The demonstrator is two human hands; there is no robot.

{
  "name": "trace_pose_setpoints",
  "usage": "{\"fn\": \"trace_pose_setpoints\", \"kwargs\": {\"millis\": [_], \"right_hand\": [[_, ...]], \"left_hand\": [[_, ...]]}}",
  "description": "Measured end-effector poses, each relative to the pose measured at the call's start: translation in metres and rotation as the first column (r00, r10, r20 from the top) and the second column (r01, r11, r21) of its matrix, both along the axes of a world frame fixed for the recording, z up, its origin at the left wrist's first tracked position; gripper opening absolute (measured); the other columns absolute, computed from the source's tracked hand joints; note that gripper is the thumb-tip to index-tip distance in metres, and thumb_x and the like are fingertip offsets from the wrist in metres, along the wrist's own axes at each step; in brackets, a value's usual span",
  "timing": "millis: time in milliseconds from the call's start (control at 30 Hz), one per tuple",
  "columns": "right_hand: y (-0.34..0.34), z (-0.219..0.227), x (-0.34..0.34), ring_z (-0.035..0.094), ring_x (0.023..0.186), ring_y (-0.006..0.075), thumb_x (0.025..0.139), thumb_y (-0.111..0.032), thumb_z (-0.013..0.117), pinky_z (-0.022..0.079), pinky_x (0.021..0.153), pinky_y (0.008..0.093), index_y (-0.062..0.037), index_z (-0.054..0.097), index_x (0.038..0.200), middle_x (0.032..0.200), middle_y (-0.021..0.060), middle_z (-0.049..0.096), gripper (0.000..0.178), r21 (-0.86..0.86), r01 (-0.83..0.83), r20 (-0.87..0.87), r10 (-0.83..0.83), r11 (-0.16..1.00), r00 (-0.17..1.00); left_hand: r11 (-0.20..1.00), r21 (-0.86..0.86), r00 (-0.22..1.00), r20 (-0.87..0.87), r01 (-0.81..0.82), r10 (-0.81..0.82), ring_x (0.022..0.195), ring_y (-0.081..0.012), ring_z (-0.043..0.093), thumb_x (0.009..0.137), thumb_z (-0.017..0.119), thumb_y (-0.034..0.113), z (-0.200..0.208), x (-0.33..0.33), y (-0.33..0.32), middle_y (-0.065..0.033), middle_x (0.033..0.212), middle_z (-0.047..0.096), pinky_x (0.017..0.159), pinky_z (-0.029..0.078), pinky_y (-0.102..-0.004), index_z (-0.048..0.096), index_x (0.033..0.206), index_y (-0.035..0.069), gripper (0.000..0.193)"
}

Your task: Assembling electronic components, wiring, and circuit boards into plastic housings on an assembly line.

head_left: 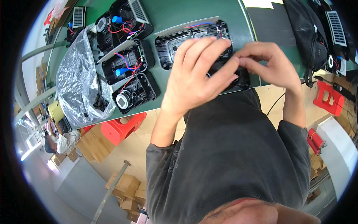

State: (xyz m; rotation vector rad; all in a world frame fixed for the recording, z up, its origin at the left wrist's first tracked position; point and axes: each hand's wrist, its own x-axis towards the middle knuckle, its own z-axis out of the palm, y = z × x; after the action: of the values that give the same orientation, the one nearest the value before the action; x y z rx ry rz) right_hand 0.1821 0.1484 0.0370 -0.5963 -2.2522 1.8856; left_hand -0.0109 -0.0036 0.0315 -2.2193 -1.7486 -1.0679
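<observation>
The tips of the right hand's (266, 63) thumb and forefinger come together beside the left forefinger; whether they grip anything small, I cannot tell. The left hand (197, 76) arches over the work, fingers bent and slightly apart, hiding what lies beneath, so I cannot tell if it grips or merely steadies. Under and beside it sits a dark casing (243, 80), at the table's near edge; a sideways push could tip it off. Just beyond lies an open black housing (167, 48), red and blue wires (201, 25) along its far side; a finger catching them could tug a joint loose. To the left, a nearer housing with a round part (123, 100) and others crowd a clear plastic bag (76, 78); a stray elbow could knock them together on the green table (171, 11).
</observation>
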Motion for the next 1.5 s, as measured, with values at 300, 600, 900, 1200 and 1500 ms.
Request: {"fn": "trace_pose_setpoints", "kwargs": {"millis": [300, 600, 900, 1200, 1500], "right_hand": [[0.076, -0.024, -0.06, 0.064, 0.071, 0.0077, 0.097, -0.015, 0.075, 0.053, 0.065, 0.0243, -0.0029, 0.076, 0.115, 0.082, 0.0024, 0.073, 0.022, 0.085, -0.066, -0.026, 0.068, 0.994, 0.997], [0.097, -0.025, -0.045, 0.065, 0.08, 0.0099, 0.093, -0.006, 0.078, 0.053, 0.072, 0.0247, -0.0013, 0.073, 0.12, 0.094, 0.0039, 0.072, 0.028, 0.176, -0.128, 0.082, 0.115, 0.976, 0.99], [0.101, -0.031, -0.057, 0.068, 0.084, 0.0183, 0.091, -0.005, 0.077, 0.055, 0.077, 0.0301, 0.0002, 0.077, 0.106, 0.099, 0.0099, 0.074, 0.016, 0.438, -0.121, -0.355, 0.295, 0.891, 0.887], [0.114, -0.079, -0.071, 0.07, 0.083, 0.0218, 0.09, -0.003, 0.076, 0.055, 0.075, 0.0316, 0.0017, 0.077, 0.104, 0.095, 0.0127, 0.074, 0.015, 0.588, 0.008, -0.599, 0.429, 0.809, 0.676], [0.116, -0.025, -0.041, 0.071, 0.085, 0.0282, 0.09, -0.012, 0.076, 0.055, 0.073, 0.0358, -0.0008, 0.077, 0.105, 0.095, 0.0128, 0.073, 0.018, 0.41, -0.223, 0.251, 0.126, 0.885, 0.96]], "left_hand": [[0.98, -0.185, 0.996, -0.05, -0.077, 0.069, 0.088, -0.029, 0.066, 0.085, 0.079, 0.006, -0.012, -0.028, 0.043, -0.0081, 0.098, 0.069, 0.079, 0.052, -0.0397, 0.072, 0.099, 0.004, 0.016], [0.957, -0.229, 0.984, -0.067, -0.177, 0.166, 0.086, -0.0317, 0.067, 0.089, 0.076, 0.007, -0.014, -0.022, 0.046, -0.0112, 0.093, 0.07, 0.079, 0.053, -0.0412, 0.071, 0.096, 0.002, 0.011], [0.957, -0.201, 0.977, -0.022, -0.211, 0.211, 0.085, -0.03, 0.063, 0.092, 0.074, 0.011, -0.021, -0.021, 0.044, -0.0105, 0.092, 0.062, 0.079, 0.053, -0.0409, 0.066, 0.091, 0.001, 0.013], [0.955, -0.192, 0.974, -0.069, -0.224, 0.215, 0.086, -0.0274, 0.063, 0.091, 0.075, 0.012, -0.022, -0.017, 0.044, -0.0084, 0.091, 0.061, 0.078, 0.052, -0.0396, 0.067, 0.09, 0.003, 0.013], [0.96, -0.212, 0.983, -0.037, -0.184, 0.181, 0.082, -0.0261, 0.061, 0.087, 0.079, 0.008, -0.019, -0.014, 0.049, -0.0076, 0.098, 0.064, 0.075, 0.053, -0.0375, 0.076, 0.113, 0.005, 0.027]]}}
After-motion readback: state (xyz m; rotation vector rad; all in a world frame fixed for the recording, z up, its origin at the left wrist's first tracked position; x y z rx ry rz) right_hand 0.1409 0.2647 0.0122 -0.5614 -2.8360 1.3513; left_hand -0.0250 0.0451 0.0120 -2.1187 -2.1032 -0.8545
